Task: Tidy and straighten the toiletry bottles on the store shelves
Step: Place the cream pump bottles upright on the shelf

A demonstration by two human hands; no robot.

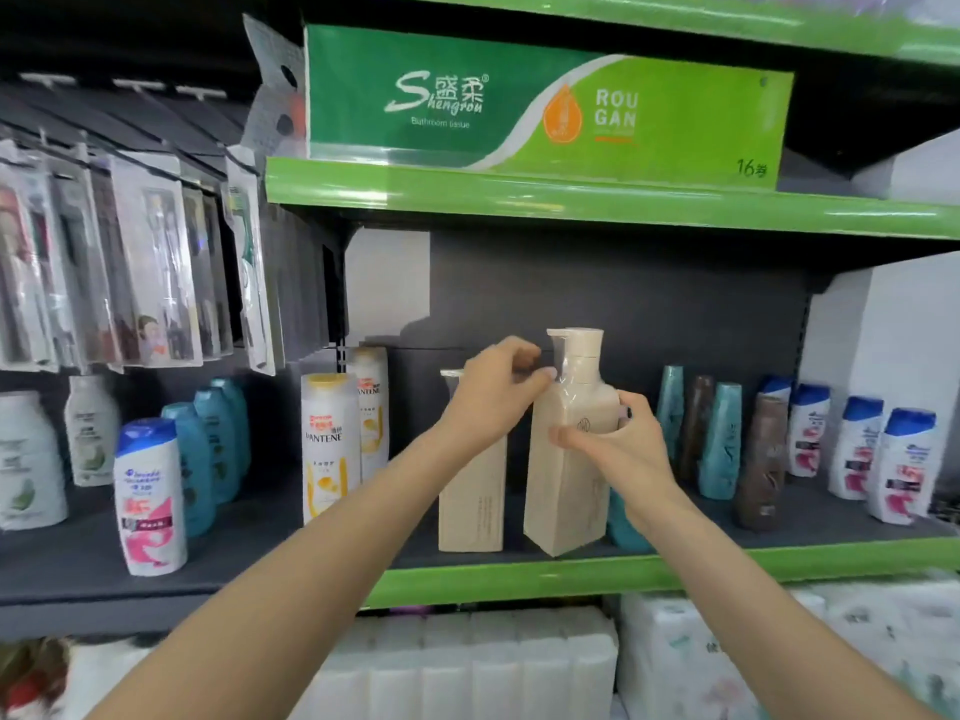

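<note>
A tall beige pump bottle stands slightly tilted near the front of the dark shelf. My right hand is wrapped around its upper body. My left hand pinches the clear wrap at the bottle's neck, just below the pump head. A second beige pump bottle stands upright directly to its left, its top hidden behind my left hand. Two white Pantene bottles stand further left. Teal and brown bottles and white bottles with blue caps line the right side.
A white bottle with a blue cap, teal bottles and white bottles stand on the left shelf. Packaged toothbrushes hang above them. A green tissue pack sits on the upper green shelf; paper rolls fill the shelf below.
</note>
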